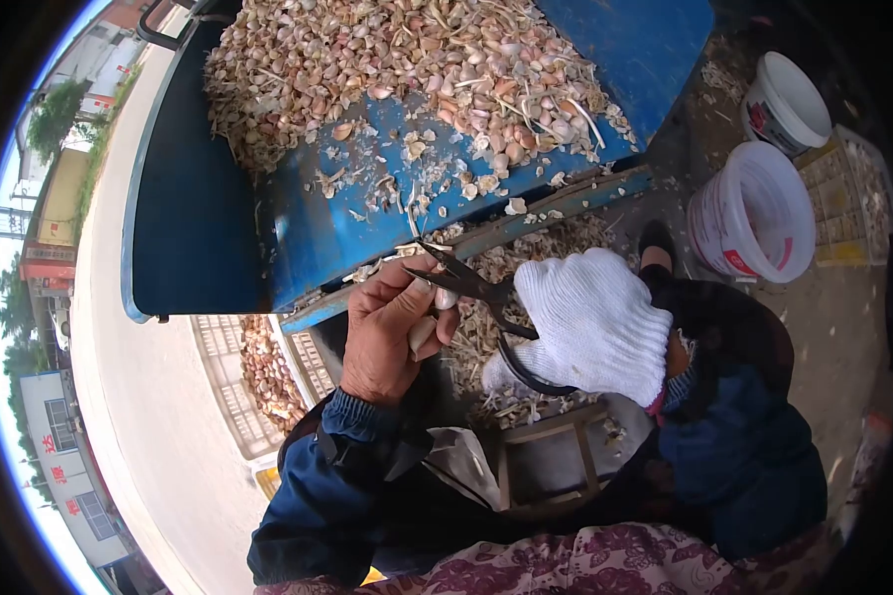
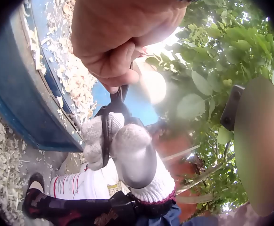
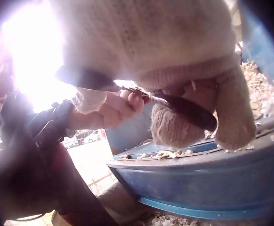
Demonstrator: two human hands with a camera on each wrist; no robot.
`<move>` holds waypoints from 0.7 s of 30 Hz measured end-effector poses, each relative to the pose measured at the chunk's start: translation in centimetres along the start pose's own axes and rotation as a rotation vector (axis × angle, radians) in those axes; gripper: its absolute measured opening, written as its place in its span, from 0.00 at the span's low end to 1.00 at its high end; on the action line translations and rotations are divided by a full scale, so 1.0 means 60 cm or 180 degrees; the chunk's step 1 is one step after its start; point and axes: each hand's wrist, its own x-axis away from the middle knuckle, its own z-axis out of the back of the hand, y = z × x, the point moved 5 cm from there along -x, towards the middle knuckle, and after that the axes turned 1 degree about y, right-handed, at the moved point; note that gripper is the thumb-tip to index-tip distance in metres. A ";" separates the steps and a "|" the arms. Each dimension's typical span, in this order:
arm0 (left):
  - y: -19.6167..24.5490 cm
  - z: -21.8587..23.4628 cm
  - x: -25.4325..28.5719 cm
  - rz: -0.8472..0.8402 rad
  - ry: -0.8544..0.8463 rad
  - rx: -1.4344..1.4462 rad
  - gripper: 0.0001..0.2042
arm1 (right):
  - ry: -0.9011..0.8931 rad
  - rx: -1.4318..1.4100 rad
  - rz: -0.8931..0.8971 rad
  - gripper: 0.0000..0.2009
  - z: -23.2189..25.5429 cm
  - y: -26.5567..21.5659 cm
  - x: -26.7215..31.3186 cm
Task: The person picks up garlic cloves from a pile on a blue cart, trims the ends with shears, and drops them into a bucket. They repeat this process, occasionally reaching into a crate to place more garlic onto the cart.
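Near the front lip of the blue metal trough, my bare left hand (image 1: 379, 342) pinches pale garlic cloves (image 1: 422, 337) between thumb and fingers. A white knitted glove covers my right hand (image 1: 593, 317), which grips a pair of dark scissors (image 1: 481, 286) by its large loop handles. The scissor blades point left and lie close over the left fingertips and the garlic, parted in the head view. In the left wrist view, gloved fingers (image 2: 93, 141) wrap one handle loop, with the thumb in the other. The right wrist view shows the scissors (image 3: 186, 110) under the glove.
A heap of garlic cloves (image 1: 397, 69) fills the back of the blue trough (image 1: 198, 238). Peelings (image 1: 556, 243) lie below its lip. Two white buckets (image 1: 709, 213) (image 1: 802, 94) stand at right, beside a yellowish crate (image 1: 829, 198). A pale crate (image 1: 223, 367) holding cloves sits at left.
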 end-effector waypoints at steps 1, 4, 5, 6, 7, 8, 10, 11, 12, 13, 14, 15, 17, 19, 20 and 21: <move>0.000 -0.001 0.000 -0.0046 -0.0012 -0.0048 0.07 | -0.0019 0.0008 -0.0034 0.35 -0.001 0.001 -0.001; 0.000 -0.001 -0.002 -0.0103 -0.0063 -0.0097 0.07 | 0.0070 -0.0035 -0.0077 0.34 -0.003 0.001 0.001; 0.000 0.000 -0.003 -0.0101 -0.0068 -0.0097 0.07 | 0.0071 -0.0033 -0.0082 0.34 -0.002 0.001 0.001; 0.000 0.001 -0.004 -0.0080 -0.0072 -0.0131 0.07 | 0.0017 -0.0090 -0.0115 0.34 -0.002 0.000 0.001; 0.000 0.002 -0.004 -0.0060 -0.0073 -0.0165 0.07 | -0.0037 -0.0148 -0.0145 0.33 -0.003 0.000 0.001; 0.001 0.001 -0.005 -0.0059 -0.0072 -0.0164 0.07 | -0.0038 -0.0148 -0.0145 0.33 -0.004 0.000 0.002; 0.004 -0.003 -0.006 -0.0036 -0.0085 -0.0225 0.06 | 0.0004 -0.0289 -0.0150 0.33 -0.008 -0.001 0.005; 0.007 -0.005 -0.006 -0.0039 -0.0083 -0.0222 0.06 | 0.0002 -0.0286 -0.0147 0.33 -0.011 -0.002 0.005; 0.009 -0.007 -0.006 -0.0021 -0.0057 -0.0223 0.06 | 0.0015 -0.0406 -0.0196 0.33 -0.015 -0.001 0.006; 0.010 -0.008 -0.006 -0.0005 -0.0032 -0.0221 0.06 | 0.0027 -0.0522 -0.0244 0.33 -0.018 -0.001 0.006; 0.010 -0.007 -0.007 -0.0013 -0.0030 -0.0213 0.06 | 0.0023 -0.0513 -0.0238 0.33 -0.020 -0.003 0.007; 0.008 -0.006 -0.007 0.0011 -0.0087 -0.0189 0.06 | 0.0048 -0.0715 -0.0307 0.32 -0.022 -0.005 0.008; 0.007 -0.006 -0.004 0.0031 -0.0140 -0.0160 0.07 | 0.0068 -0.0913 -0.0374 0.31 -0.029 -0.003 0.007; 0.001 -0.005 0.005 0.0224 0.0034 -0.0215 0.07 | 0.0278 -0.2151 -0.0601 0.28 -0.036 0.003 0.005; -0.006 -0.012 0.013 0.0370 0.0043 -0.0140 0.08 | 0.0262 -0.2145 -0.0595 0.28 -0.037 0.002 0.006; -0.005 -0.009 0.015 0.0400 0.0103 -0.0140 0.08 | 0.0191 -0.1877 -0.0605 0.27 -0.029 -0.003 0.002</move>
